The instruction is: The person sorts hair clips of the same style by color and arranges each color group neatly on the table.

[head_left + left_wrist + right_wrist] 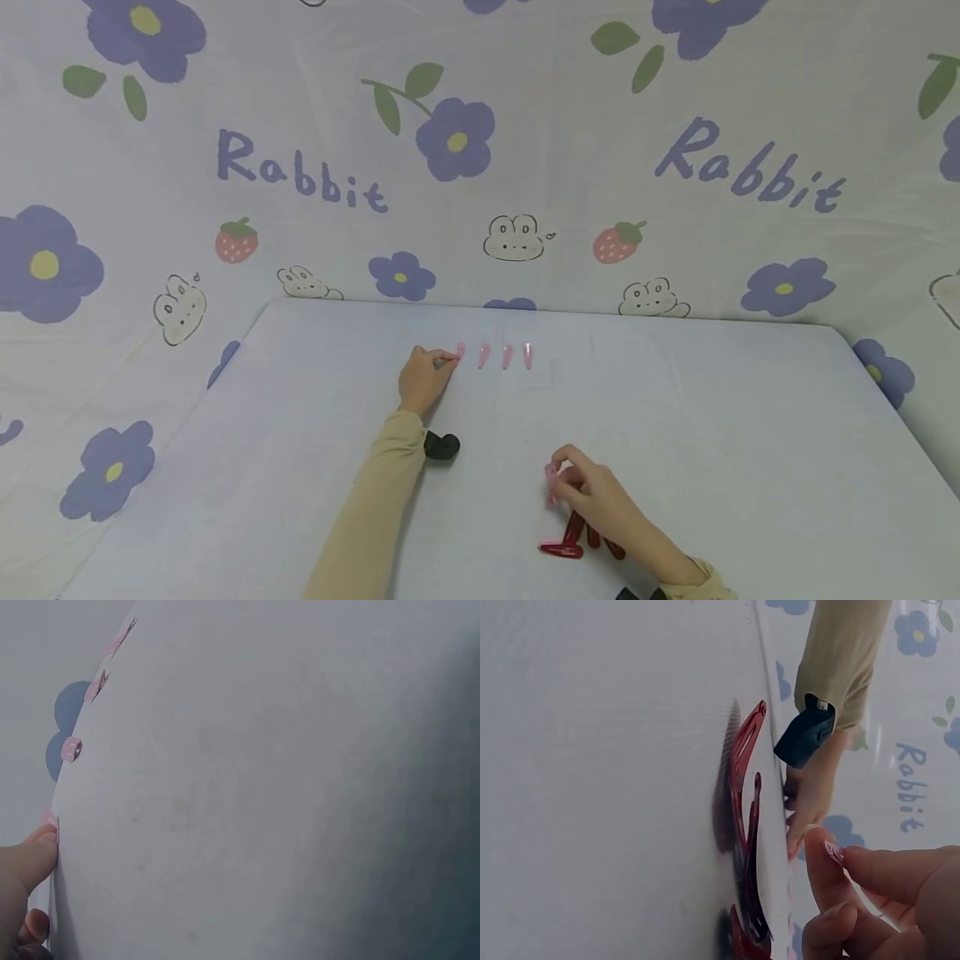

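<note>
At the far side of the table, my left hand (424, 379) pinches a pink snap hair clip (461, 350) between thumb and fingertips, down at the tabletop. Three more pink hair clips (507, 357) lie to its right, upright and spaced in a row. In the left wrist view, the thumb (37, 859) covers most of the pinched clip. Nearer the front, my right hand (600, 496) holds another pink hair clip (834, 853) between thumb and index finger, raised over the table. Several dark red hair clips (561, 550) lie in a loose pile below it, partly hidden by the hand.
A white table (750, 450) fills the work area. Behind it and at both sides hangs a white cloth (570, 108) printed with purple flowers, rabbits and strawberries. A black wrist device (442, 447) sits on the left sleeve.
</note>
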The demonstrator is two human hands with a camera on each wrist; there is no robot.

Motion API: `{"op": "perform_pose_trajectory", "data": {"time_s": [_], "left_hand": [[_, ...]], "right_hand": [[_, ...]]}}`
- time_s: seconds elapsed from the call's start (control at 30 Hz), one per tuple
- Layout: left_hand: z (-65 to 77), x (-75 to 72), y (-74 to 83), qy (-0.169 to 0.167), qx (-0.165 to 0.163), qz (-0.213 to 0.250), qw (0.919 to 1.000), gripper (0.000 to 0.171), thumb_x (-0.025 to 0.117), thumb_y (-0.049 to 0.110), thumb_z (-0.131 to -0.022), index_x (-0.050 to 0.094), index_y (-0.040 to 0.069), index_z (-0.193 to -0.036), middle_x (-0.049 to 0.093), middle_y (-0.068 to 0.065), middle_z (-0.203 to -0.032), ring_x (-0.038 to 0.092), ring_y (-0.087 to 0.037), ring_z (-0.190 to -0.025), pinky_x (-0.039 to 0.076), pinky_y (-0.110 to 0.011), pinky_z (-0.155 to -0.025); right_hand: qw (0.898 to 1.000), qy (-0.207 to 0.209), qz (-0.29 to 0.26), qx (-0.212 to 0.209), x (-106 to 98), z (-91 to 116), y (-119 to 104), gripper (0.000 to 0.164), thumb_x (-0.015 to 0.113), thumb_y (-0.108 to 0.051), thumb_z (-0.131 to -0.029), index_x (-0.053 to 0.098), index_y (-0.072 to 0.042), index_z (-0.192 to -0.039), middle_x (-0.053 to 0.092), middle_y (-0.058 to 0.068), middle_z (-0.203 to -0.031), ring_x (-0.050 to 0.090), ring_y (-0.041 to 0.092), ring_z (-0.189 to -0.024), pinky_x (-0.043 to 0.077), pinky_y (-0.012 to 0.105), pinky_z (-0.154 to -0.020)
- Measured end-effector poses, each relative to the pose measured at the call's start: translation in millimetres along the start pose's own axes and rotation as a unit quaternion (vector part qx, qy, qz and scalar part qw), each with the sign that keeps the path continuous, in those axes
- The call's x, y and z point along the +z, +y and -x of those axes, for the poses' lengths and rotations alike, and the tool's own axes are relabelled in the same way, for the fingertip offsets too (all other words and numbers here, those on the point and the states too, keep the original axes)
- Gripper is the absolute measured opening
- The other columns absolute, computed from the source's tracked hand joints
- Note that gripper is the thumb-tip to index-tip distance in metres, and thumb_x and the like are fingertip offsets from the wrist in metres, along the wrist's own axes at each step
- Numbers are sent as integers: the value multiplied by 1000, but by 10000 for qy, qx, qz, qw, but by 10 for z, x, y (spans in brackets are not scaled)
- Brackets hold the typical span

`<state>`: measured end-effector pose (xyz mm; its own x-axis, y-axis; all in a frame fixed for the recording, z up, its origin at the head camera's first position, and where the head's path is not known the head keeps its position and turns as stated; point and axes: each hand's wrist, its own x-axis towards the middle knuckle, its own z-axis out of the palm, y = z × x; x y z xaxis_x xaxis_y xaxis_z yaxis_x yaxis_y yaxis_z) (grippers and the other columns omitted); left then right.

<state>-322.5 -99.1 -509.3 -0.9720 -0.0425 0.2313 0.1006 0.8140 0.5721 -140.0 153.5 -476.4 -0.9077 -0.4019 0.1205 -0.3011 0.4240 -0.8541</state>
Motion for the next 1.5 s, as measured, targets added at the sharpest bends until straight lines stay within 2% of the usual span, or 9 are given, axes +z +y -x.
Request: {"op": "perform_pose_trajectory", "data": {"time_s": [0.2,0.43,0.73,0.93,1.17,1.5], "left_hand": [[14,-9,-13,13,66,-13,10000,16,68,29,-80,73,17,-90,47,-6,-78,39,-16,-56,36,-32,-51],[11,-30,6,28,84,-28,10000,15,68,28,-80,73,18,-90,49,-7,-80,42,-17,-57,38,-33,-52],[2,-43,28,19,121,-53,9999,16,68,29,-80,73,18,-90,49,-7,-80,43,-18,-58,39,-33,-53],[12,-43,19,64,154,-7,9999,16,68,28,-80,73,17,-90,49,-7,-79,42,-18,-57,38,-33,-52],[11,-36,4,26,108,-38,9999,16,68,29,-80,73,17,-90,49,-8,-80,43,-18,-58,38,-33,-53],[5,-44,22,-122,-60,-75,9999,17,67,29,-81,73,18,-92,47,-7,-81,41,-18,-58,37,-32,-53]], "right_hand": [[9990,-66,-425,116,-61,-20,-14,10,55,-4,-88,48,-7,-94,59,3,-65,42,5,-52,37,22,-48],[9981,-230,-413,389,-180,-122,41,9,55,-5,-88,48,-7,-93,59,4,-63,43,9,-51,37,23,-48],[9948,83,-249,980,-381,-443,121,10,57,-5,-85,50,-7,-92,62,3,-67,50,17,-66,33,33,-62],[9959,251,-59,868,-451,-619,220,10,59,-6,-84,52,-6,-91,61,5,-65,47,17,-61,32,31,-56],[9941,337,272,990,-480,-824,368,10,60,-6,-84,52,-7,-91,59,3,-66,47,16,-60,33,30,-55],[9896,610,460,1216,-546,-1167,502,13,63,-6,-81,53,-4,-89,58,4,-67,45,15,-60,34,27,-53]]}}
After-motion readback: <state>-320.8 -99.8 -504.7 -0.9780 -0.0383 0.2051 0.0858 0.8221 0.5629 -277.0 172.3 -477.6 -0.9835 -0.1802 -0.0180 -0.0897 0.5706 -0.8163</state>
